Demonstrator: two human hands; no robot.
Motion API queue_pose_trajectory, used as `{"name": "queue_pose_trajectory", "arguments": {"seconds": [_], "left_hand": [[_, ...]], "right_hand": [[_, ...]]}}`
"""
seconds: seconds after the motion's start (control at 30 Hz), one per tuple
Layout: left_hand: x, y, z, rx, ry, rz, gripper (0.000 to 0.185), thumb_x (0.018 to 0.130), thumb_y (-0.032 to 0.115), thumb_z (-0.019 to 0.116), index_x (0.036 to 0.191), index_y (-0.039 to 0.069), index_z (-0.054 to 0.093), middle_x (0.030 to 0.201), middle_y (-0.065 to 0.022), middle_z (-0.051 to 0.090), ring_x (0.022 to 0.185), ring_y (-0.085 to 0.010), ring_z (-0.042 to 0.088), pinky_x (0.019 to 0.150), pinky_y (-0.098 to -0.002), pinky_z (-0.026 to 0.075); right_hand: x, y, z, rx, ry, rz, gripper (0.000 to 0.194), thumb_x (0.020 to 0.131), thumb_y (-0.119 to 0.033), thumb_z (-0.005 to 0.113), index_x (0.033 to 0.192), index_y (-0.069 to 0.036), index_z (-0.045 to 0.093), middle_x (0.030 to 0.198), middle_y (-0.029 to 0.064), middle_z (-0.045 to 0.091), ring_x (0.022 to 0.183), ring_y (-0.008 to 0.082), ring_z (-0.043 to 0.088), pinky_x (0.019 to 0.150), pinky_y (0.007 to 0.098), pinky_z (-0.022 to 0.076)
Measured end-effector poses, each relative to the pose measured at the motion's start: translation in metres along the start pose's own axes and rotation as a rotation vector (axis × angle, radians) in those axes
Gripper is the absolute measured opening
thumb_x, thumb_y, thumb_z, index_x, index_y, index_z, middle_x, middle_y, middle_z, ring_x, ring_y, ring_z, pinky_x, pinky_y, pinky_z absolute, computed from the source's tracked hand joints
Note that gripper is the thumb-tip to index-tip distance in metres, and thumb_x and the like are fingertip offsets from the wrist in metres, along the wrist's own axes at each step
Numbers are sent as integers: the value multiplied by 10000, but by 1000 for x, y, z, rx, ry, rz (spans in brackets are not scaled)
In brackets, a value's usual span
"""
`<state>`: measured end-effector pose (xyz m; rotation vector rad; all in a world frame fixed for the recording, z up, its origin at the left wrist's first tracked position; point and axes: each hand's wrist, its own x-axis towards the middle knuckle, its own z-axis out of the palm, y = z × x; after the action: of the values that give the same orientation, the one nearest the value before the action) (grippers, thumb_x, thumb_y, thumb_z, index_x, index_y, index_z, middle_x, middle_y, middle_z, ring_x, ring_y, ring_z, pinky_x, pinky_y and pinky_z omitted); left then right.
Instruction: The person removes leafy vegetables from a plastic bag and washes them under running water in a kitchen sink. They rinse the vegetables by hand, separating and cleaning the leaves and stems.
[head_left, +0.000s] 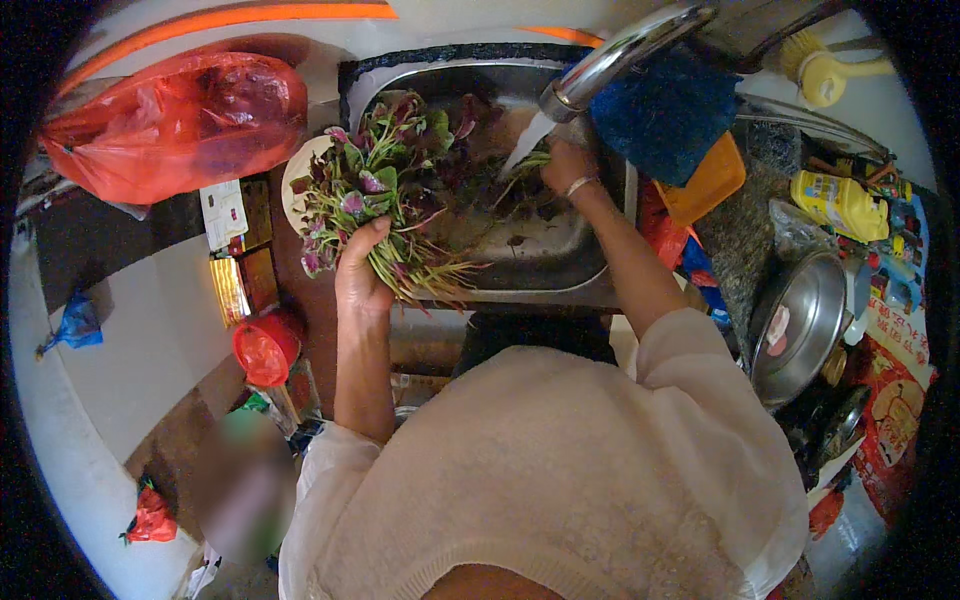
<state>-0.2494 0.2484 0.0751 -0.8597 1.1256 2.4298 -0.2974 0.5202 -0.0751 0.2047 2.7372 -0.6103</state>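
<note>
My left hand (365, 259) is closed around a bunch of red-and-green leafy vegetables (375, 195), held at the left side of the metal sink (525, 240). Its thin stems and roots point to the lower right, over the sink's rim. Inside the sink, my right hand (571, 166) is near the running water, with green stems at its fingertips; whether they are gripped is hard to tell. Water (526, 142) pours from the chrome faucet (592, 67) just left of that hand. More leaves (472, 116) lie in the sink, partly in shadow.
A red plastic bag (180, 127) sits left of the sink, above a red bucket (268, 349). A round pale board (297, 176) is behind the bunch. At right are a blue cloth (667, 112), an orange tray (709, 180), a yellow bottle (836, 206) and a metal bowl (810, 337) holding a pale-pink piece.
</note>
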Motion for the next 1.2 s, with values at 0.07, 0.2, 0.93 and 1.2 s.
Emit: {"name": "queue_pose_trajectory", "arguments": {"seconds": [0.07, 0.2, 0.93, 1.2], "left_hand": [[0, 2, -4, 2, -3, 15, 346, 668, 71, 592, 1000, 10, 517, 919, -84, 573, 836, -227, 553, 756, -371, 453], [-3, 4, -5, 5, 15, 11, 345, 685, 70, 579, 1014, 1, 504, 922, -102, 569, 819, -240, 564, 726, -370, 470], [23, -78, 29, 123, 61, 64, 257, 669, 65, 672, 886, -1, 551, 837, -77, 580, 752, -174, 556, 627, -307, 455], [12, -71, 21, 147, -30, 41, 328, 746, 193, 630, 978, 1, 500, 910, -80, 563, 806, -169, 554, 686, -296, 467]], "right_hand": [[-23, -21, -13, 223, 25, -91, 289, 670, -141, 570, 930, -20, 539, 847, 205, 567, 799, 368, 546, 716, 437, 438], [-30, -41, -20, 324, 69, -96, 424, 668, -208, 556, 1052, -39, 498, 857, 211, 578, 762, 388, 555, 712, 446, 451], [-92, -98, -32, 499, 298, -268, 287, 681, -68, 545, 942, -5, 442, 834, 188, 508, 780, 364, 506, 642, 420, 425], [-132, -122, -36, 440, 234, -440, 412, 697, -100, 531, 1074, 18, 413, 1030, 193, 428, 906, 358, 459, 756, 409, 406]]}}
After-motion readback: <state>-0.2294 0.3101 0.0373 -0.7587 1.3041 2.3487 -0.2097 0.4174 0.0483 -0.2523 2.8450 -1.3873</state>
